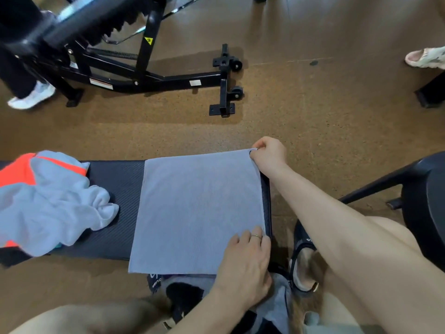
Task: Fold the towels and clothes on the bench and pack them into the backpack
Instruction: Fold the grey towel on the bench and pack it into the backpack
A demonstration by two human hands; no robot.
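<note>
A gray towel (199,210) lies flat on the black bench (118,189), near its right end. It is almost square. Its slightly longer side runs from the person toward the far floor, across the bench, and its near edge hangs over the bench. The right hand (268,153) pinches the far right corner of the towel with curled fingers. The left hand (245,263) lies on the near right corner, fingers fairly straight, pressing it down. A gray and orange pile of clothes (48,201) sits on the bench's left side, apart from the towel.
</note>
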